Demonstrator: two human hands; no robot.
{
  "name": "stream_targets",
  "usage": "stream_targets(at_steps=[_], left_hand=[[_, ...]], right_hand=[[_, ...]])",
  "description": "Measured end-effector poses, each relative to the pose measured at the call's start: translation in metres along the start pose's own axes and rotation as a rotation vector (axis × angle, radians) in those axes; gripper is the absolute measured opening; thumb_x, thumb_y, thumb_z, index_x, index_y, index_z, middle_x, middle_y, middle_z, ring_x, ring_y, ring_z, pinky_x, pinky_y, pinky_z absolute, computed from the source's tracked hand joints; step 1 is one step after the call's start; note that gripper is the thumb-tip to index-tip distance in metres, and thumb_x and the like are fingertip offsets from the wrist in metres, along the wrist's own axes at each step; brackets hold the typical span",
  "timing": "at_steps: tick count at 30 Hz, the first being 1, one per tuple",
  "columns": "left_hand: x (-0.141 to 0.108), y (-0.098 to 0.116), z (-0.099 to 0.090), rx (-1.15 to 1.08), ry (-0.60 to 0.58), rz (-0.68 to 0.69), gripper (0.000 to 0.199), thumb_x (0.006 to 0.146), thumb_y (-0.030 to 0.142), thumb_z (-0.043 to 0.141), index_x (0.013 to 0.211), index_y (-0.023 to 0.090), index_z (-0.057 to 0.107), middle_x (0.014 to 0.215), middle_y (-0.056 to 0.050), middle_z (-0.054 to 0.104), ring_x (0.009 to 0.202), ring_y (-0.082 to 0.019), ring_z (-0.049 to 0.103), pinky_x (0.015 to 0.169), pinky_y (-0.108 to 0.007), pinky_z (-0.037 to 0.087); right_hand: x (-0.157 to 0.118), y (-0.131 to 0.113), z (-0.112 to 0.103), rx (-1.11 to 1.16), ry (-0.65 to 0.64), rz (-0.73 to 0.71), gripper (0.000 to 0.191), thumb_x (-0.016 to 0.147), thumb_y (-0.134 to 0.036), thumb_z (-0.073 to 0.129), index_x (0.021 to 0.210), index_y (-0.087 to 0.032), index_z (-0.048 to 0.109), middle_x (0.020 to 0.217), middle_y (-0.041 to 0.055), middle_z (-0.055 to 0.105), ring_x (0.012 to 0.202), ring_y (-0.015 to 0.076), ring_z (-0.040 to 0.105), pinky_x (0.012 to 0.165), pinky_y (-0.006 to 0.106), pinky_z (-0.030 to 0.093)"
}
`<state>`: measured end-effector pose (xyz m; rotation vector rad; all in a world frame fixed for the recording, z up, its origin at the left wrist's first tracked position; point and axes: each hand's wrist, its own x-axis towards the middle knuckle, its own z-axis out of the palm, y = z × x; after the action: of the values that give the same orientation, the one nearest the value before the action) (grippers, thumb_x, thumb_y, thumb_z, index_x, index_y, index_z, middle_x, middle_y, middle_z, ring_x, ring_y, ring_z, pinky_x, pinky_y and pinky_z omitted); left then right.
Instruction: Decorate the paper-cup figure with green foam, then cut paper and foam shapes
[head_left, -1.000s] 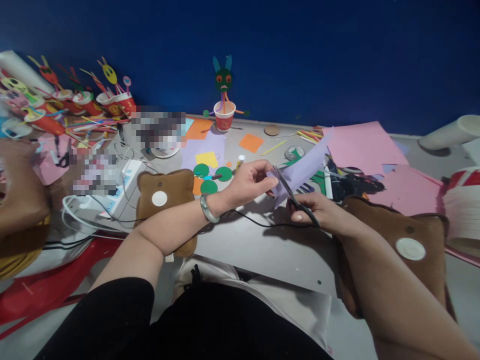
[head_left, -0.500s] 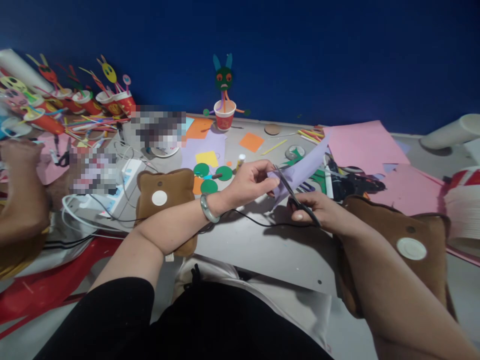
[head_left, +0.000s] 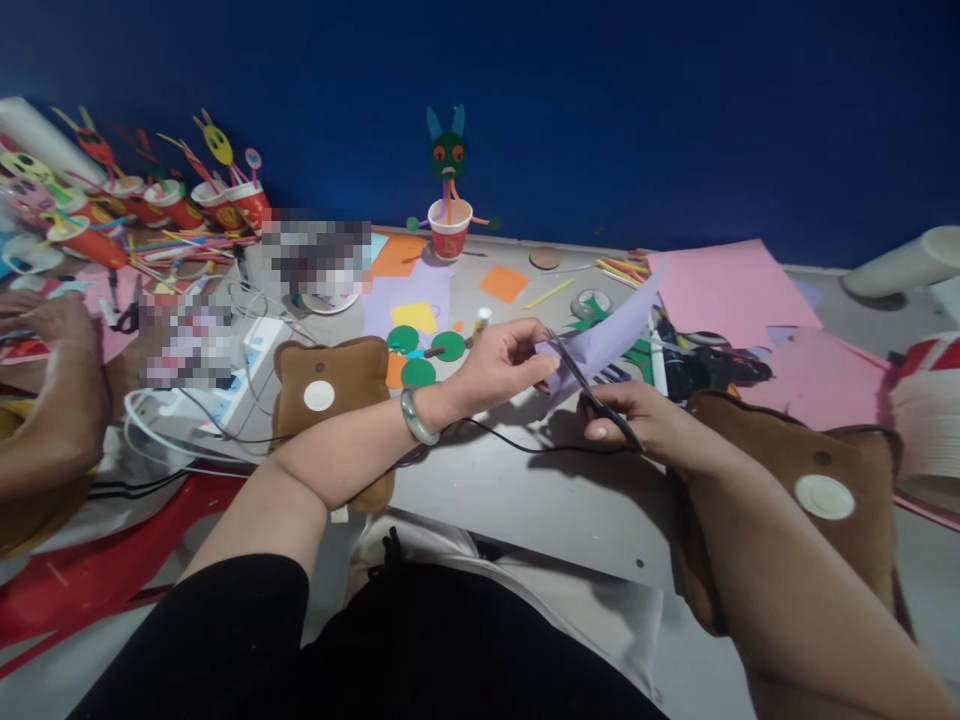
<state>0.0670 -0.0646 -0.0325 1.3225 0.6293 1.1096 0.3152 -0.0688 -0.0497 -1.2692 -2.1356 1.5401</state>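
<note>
Over the grey table point(head_left: 480, 480), my left hand point(head_left: 506, 365) pinches a sheet of purple paper point(head_left: 619, 325) near its left end. The paper curls up and away to the right. My right hand point(head_left: 637, 420) grips dark-handled scissors point(head_left: 581, 375), whose blades point up and left across the paper, close to my left fingertips. Whether the blades are fully closed I cannot tell. Just left of my left hand lie several green paper circles point(head_left: 448, 346), a brown marker point(head_left: 434, 352) and a glue stick point(head_left: 482, 318).
A red paper cup point(head_left: 450, 235) with a green-headed paper figure stands at the back. Brown cushions point(head_left: 337, 375) lie on both sides. Pink sheets point(head_left: 712, 285) spread at right. A white power strip point(head_left: 236, 375) and a co-worker's hands point(head_left: 52, 320) are at left.
The scissors have tilted slightly in my right hand, their blades closer together. My left hand and the purple paper barely shift. At left, the co-worker's arm has moved, with both hands now showing.
</note>
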Motion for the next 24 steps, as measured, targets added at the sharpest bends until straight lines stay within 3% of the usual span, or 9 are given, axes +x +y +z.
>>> stream_targets(at_steps=[17, 24], left_hand=[[-0.0007, 0.0041, 0.0, 0.032, 0.062, 0.015, 0.045, 0.08, 0.052, 0.082, 0.075, 0.019, 0.052, 0.068, 0.004, 0.057, 0.062, -0.007, 0.058, 0.059, -0.022, 0.051], [0.0004, 0.0039, 0.0014, 0.033, 0.08, 0.043, 0.05, 0.078, 0.06, 0.083, 0.074, 0.018, 0.055, 0.066, 0.004, 0.056, 0.059, -0.006, 0.055, 0.057, -0.021, 0.048]], right_hand=[[-0.0007, -0.0068, 0.0015, 0.015, -0.012, 0.012, 0.07, 0.067, -0.087, 0.073, 0.069, -0.018, 0.057, 0.063, -0.0026, 0.043, 0.062, 0.0127, 0.036, 0.056, 0.028, 0.026], [-0.0009, -0.0088, 0.002, 0.02, -0.02, 0.006, 0.07, 0.069, -0.087, 0.071, 0.069, -0.018, 0.054, 0.065, -0.0024, 0.042, 0.064, 0.0127, 0.035, 0.058, 0.028, 0.026]])
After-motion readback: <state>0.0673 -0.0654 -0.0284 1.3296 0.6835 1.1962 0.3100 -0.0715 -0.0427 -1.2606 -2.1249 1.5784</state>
